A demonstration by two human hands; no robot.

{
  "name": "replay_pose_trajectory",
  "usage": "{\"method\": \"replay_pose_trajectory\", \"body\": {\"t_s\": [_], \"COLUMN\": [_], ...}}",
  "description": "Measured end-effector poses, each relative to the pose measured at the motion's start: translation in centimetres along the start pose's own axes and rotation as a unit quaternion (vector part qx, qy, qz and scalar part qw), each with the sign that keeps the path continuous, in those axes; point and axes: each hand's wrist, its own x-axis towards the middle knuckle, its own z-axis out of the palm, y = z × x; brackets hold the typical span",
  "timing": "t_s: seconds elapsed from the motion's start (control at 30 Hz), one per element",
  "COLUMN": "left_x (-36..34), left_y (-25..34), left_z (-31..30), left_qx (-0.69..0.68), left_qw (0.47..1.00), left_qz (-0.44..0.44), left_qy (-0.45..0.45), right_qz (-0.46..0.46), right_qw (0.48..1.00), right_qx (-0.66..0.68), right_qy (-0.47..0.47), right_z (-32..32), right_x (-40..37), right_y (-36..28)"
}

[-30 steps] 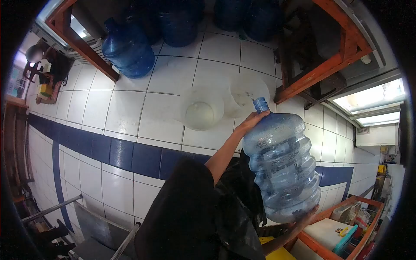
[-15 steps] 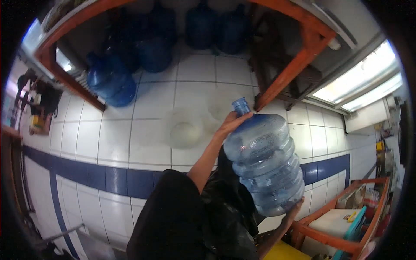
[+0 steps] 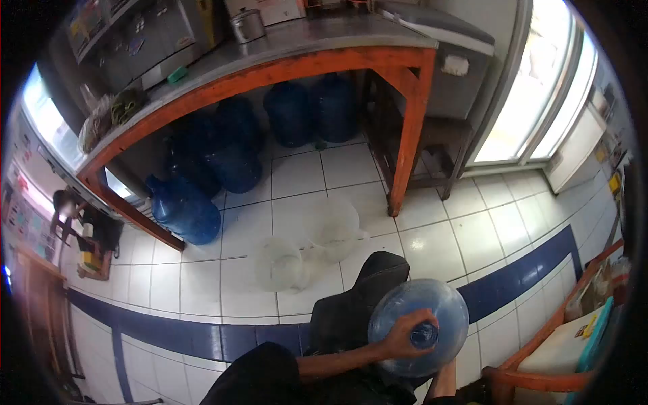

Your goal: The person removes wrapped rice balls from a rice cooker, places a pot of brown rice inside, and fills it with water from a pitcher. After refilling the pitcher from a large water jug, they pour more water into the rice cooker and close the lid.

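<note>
A large clear-blue water jug (image 3: 449,304) stands with its neck toward the camera, at the lower right of centre. My left hand (image 3: 408,334) is wrapped round the neck of the jug. Below the jug's right side, only part of my right hand (image 3: 444,383) shows, against the jug; its fingers are hidden. My dark-clothed legs are beside the jug. Two translucent buckets, one (image 3: 279,264) nearer and one (image 3: 334,233) just behind it, stand on the tiled floor ahead.
A metal-topped table with an orange frame (image 3: 270,65) spans the upper view. Several blue jugs stand under it, one (image 3: 185,210) at its left leg. A grey cooler (image 3: 449,67) is at the back right. An orange rack (image 3: 540,380) holds a white box at lower right.
The view has lifted, showing the tabletop. The jug has swung from lying slanted across the view to neck toward the camera, lower down. My left hand stays at its neck.
</note>
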Motion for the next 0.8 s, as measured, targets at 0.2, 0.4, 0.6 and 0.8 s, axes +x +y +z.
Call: {"method": "replay_pose_trajectory", "body": {"t_s": [0.2,0.4,0.6,0.8], "left_x": [2.2,3.5,4.4,3.9], "left_y": [-1.8,-4.6,-6.2,-5.8], "left_z": [4.8,5.9,5.7,5.3], "left_qx": [0.062,0.053,0.022,0.083], "left_qw": [0.997,0.993,0.998,0.992], "left_qz": [-0.036,-0.090,-0.050,-0.072], "left_qy": [0.005,-0.055,-0.029,-0.065], "right_qz": [-0.158,-0.363,-0.397,-0.360], "right_qw": [0.984,0.802,0.735,0.698], "right_qx": [0.009,-0.306,-0.453,-0.554], "right_qy": [0.087,0.362,0.311,0.276], "right_z": [-10.3,15.0,13.8,13.8], "right_x": [1.7,-13.2,-11.6,-12.1], "right_y": [6.4,-8.2,-7.0,-7.8]}}
